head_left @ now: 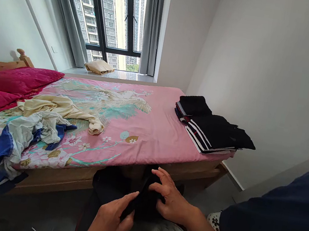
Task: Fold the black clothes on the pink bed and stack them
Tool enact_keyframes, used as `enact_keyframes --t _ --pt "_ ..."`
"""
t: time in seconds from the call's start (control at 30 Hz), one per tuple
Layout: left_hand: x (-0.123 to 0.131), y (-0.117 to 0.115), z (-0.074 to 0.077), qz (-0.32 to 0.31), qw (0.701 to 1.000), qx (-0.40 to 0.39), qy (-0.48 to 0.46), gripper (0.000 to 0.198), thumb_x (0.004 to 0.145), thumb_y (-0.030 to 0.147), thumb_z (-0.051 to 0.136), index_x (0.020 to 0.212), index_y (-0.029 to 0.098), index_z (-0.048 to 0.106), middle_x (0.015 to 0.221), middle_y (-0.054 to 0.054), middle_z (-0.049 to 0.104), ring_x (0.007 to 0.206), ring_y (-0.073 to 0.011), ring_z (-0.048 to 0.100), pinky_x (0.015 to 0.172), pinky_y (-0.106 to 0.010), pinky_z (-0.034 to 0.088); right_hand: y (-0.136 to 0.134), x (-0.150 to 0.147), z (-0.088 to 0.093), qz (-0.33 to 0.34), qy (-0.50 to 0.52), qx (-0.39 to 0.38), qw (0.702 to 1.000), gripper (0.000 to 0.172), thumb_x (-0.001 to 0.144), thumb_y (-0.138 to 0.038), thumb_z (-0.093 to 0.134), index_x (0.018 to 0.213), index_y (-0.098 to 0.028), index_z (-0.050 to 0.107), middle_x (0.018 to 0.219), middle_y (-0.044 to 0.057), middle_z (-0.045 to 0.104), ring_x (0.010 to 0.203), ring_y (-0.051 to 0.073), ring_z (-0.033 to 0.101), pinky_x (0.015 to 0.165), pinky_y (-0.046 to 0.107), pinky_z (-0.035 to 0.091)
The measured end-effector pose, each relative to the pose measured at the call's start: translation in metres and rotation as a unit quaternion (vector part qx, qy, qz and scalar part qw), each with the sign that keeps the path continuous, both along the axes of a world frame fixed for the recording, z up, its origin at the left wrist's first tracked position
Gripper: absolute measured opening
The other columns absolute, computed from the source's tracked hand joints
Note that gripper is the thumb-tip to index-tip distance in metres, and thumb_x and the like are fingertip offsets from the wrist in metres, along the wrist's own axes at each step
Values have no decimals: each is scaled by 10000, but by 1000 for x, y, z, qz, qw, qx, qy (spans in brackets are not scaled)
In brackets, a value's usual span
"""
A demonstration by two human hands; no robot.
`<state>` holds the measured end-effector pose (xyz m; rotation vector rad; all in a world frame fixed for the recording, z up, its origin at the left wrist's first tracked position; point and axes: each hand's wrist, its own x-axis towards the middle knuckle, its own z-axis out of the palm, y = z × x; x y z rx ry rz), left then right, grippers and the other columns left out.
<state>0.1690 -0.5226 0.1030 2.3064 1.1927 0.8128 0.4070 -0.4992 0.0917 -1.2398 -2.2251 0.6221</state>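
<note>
A black garment (143, 203) hangs low in front of me, just below the bed's near edge. My left hand (110, 221) pinches its cloth between thumb and fingers. Fingers curled into the same fabric, my right hand (169, 199) grips it from the right. On the bed's right end lies a stack of folded dark clothes (212, 130) with white stripes. A heap of unfolded clothes (31, 131), cream, white and blue, sprawls over the left part of the pink floral bedsheet (140, 129).
Red pillows (10, 83) sit at the bed's head on the left. A tan cushion (99, 66) rests on the window sill. A wall runs close along the right. A dark-clothed leg (280, 209) and patterned slipper (215, 221) show at lower right.
</note>
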Motion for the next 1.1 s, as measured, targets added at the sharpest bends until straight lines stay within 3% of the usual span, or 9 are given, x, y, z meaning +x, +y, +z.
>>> enact_keyframes --t 0.2,0.33,0.43,0.57,0.63,0.7,0.83,0.9,1.1 --pt "-9 4 13 -1 1000 2 -10 380 805 179 523 1176 240 584 923 12 746 770 -105 704 694 -140 543 29 26 20 28 -98 84 991 208 688 -171 626 887 -224 657 1350 61 478 1349 292 263 1105 510 197" --pt "-4 5 12 15 997 45 -53 371 777 150 542 1134 223 611 1106 -21 702 986 -137 666 869 -194 510 40 32 32 50 -74 79 993 288 677 -127 606 943 -224 655 1300 65 511 1311 260 330 1090 447 262" --pt "0 3 12 17 996 58 -67 375 754 137 551 1111 226 624 1049 -3 723 930 -128 684 841 -178 522 38 28 33 61 -22 60 996 359 674 -80 543 986 -231 638 1280 60 514 1254 227 402 1068 415 305" --pt "3 -1 13 48 996 44 -57 343 770 158 557 1098 221 632 983 8 740 849 -114 701 767 -141 538 15 13 20 -107 145 13 984 275 737 -134 494 991 -205 574 1110 72 564 1035 198 533 901 367 454" --pt "4 -3 10 61 996 43 -45 337 775 162 559 1099 218 630 1001 0 736 854 -118 701 765 -143 539 -4 4 15 -203 273 -100 935 193 765 -236 522 953 -195 542 901 44 575 796 166 563 662 298 506" --pt "7 -4 6 70 995 68 -38 345 770 171 567 1107 216 622 1001 -7 736 861 -130 702 772 -156 542 -23 -4 14 -232 398 -279 843 271 764 -334 569 992 -194 526 853 34 575 702 153 566 531 261 483" --pt "18 -5 -4 52 987 153 -10 386 755 154 552 1138 195 590 986 -39 739 838 -153 709 771 -194 556 -41 -14 21 -199 539 -509 641 295 764 -356 626 977 -162 563 973 94 637 827 167 637 722 305 522" --pt "27 -7 -7 25 983 182 19 426 731 111 514 1147 173 574 986 -57 738 812 -159 713 745 -208 569 -37 -17 24 -195 559 -526 610 228 777 -331 625 908 -149 583 913 92 664 819 165 648 752 299 512" --pt "57 -14 -10 -55 962 238 119 461 602 86 480 1034 100 641 943 -118 739 630 -191 706 567 -258 597 -12 -32 32 -250 489 -585 597 212 780 -365 604 775 -156 577 697 58 672 627 178 634 646 321 508"
